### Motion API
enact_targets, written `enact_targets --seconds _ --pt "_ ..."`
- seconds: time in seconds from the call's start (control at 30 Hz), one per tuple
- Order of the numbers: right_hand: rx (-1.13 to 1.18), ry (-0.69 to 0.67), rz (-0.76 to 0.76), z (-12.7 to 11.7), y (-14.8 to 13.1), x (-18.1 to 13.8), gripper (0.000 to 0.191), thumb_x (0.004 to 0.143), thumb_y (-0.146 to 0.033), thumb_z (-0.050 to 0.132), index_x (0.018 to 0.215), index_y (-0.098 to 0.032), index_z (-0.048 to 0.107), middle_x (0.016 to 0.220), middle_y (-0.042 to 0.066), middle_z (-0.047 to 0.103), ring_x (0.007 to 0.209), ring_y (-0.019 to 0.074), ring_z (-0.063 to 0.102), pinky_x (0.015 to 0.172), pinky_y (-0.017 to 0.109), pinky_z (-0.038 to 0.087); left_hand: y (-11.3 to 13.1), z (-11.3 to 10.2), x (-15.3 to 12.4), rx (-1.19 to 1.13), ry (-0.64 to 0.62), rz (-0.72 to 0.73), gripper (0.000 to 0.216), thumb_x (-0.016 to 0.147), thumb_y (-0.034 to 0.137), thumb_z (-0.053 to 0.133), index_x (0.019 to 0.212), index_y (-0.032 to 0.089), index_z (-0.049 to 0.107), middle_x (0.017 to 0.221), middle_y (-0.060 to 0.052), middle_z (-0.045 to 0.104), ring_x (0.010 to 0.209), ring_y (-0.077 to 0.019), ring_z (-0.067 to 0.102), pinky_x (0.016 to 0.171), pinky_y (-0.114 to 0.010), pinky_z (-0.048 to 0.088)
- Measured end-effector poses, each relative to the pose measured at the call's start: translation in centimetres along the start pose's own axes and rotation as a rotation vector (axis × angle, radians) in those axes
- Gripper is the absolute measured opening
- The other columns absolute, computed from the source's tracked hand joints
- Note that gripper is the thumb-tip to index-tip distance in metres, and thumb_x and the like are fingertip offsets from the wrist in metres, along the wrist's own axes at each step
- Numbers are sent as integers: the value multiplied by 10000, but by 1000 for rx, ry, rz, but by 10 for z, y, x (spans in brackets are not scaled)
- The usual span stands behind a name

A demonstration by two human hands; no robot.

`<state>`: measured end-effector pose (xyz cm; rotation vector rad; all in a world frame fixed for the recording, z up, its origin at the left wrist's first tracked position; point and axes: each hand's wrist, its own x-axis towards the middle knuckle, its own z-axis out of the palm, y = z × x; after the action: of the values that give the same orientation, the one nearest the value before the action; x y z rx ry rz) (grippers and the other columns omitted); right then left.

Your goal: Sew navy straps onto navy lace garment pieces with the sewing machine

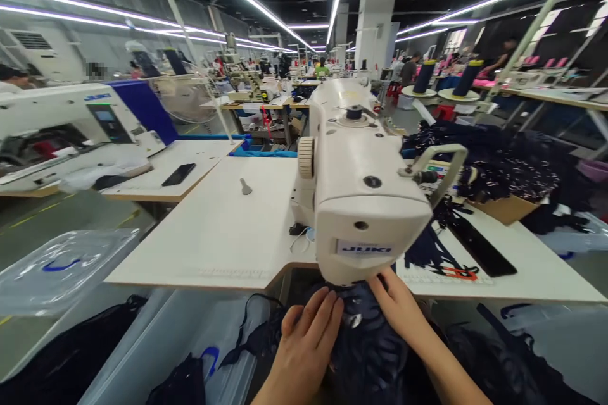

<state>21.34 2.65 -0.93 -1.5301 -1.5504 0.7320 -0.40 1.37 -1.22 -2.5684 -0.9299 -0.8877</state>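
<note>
Navy cloth point(375, 348) bunched below the machine point(365, 164) head, at the front edge of the table point(204, 228), hanging down toward the person's lap. Left hand point(306, 342) palm down on the cloth's left side, fingers mostly side by side, tips near the head's underside; thumb hidden, can't tell if it pinches. Right hand point(396, 304) on the cloth's right side, tips tucked by the head's lower edge; grip hidden, can't tell if pinching or just pressing.

Machine: white, JUKI label on front, handwheel point(306, 158) on its left side. Table left of it: small metal piece point(245, 186). Right of it: dark straps point(425, 247), orange item point(458, 274) next to them, black slab point(482, 247) lying at a slant. Behind those, carton point(503, 207) heaped with a dark pile point(513, 164). Two navy cones point(424, 77) with yellow tops, farther back right.

Lower left: clear bin point(185, 316) with dark pieces in it, clear lid point(71, 262) beyond. Next table, left: phone point(179, 174), second machine point(57, 120). People at work in the background.
</note>
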Motion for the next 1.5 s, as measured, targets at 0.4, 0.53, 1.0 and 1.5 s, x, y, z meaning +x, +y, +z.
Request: enact_targets --seconds 0.4,0.53,1.0,1.5 --pt "-319 136 132 -54 75 -3 334 946 -447 347 818 -211 545 709 0 598 658 173 581 627 276 439 0 10 -2 -39 48 -46 453 975 171 302 1395 227 463 1215 -74 637 1184 -222 507 974 -334 287" --pt "-457 124 110 -38 77 -3 331 941 -469 385 831 -214 566 738 12 625 682 189 609 613 280 425 3 7 1 -6 20 -28 474 921 140 374 1374 216 490 1215 -67 638 1181 -230 503 961 -337 302" --pt "-686 260 355 -76 93 59 247 923 -335 572 1087 -153 599 1027 42 642 854 164 636 757 362 537 8 -10 13 43 -35 5 414 815 74 426 1159 193 625 1162 -73 637 1164 -233 507 976 -343 353" --pt "129 321 219 -74 53 -6 451 842 -607 440 891 -213 652 990 93 679 736 204 601 608 339 477 13 -41 37 -68 -316 83 741 831 626 549 1340 94 464 1093 -117 640 1009 -259 562 909 -332 444"
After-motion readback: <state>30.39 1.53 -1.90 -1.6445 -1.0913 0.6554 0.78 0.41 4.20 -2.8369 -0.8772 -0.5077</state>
